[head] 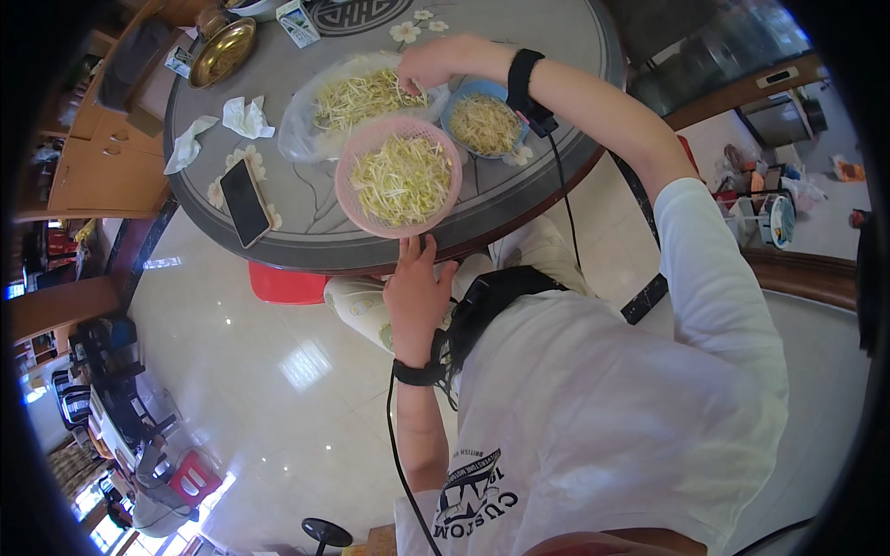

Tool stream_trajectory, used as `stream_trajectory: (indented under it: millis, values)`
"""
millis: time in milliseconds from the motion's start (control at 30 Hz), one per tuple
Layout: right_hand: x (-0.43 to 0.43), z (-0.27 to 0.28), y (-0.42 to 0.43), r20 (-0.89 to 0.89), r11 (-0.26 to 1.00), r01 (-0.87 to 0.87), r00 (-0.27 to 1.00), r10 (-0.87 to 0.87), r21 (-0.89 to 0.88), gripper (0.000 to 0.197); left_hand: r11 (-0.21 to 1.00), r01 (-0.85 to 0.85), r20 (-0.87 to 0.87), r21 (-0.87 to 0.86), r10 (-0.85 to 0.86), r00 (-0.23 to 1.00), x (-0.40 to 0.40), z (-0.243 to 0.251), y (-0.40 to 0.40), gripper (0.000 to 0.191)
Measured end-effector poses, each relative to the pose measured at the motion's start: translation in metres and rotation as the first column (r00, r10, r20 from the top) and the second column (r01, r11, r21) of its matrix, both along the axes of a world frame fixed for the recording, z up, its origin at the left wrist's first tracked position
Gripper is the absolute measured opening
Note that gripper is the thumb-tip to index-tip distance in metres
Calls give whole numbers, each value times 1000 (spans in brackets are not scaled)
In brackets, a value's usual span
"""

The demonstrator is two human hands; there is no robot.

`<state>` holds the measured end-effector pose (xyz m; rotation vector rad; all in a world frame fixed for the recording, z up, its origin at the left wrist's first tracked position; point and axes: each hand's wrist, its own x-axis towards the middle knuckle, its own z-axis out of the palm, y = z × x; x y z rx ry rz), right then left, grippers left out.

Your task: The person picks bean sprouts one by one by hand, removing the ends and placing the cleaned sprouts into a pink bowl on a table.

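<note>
My right hand (432, 61) reaches across the table, its fingers bent down at the right end of a pile of bean sprouts (358, 97) on a clear plastic bag (295, 125). Whether it grips any is hidden. My left hand (417, 285) is at the table's edge, fingers a little apart and holding nothing, the tips by the rim of a pink plastic basket (348, 201). More bean sprouts (403, 181) fill this basket. Right of the bag, a blue plastic basket (452, 125) contains thin, pale brownish strands (485, 124). Both my wrists wear black straps with cables.
A smartphone (245, 203) lies near the left edge of the round grey table (313, 240). Crumpled tissues (248, 118) and a gold-coloured metal bowl (222, 54) are farther back, beside small cartons (297, 24). Below the table edge shows a red stool (286, 283).
</note>
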<state>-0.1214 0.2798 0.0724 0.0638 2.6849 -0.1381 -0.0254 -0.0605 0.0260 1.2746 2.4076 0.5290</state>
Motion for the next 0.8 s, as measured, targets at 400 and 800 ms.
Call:
stream_trajectory:
  millis: [400,800]
  values:
    - [-13,-50,23,-194,937,-285,926,323,201,26,1000,20,-1,-7,-20,1000,-1,-6,0,54]
    - [-12,-52,35,-239,923,-367,892,384,114,14,999,9,24,-30,-8,1000,-1,-7,-1,53]
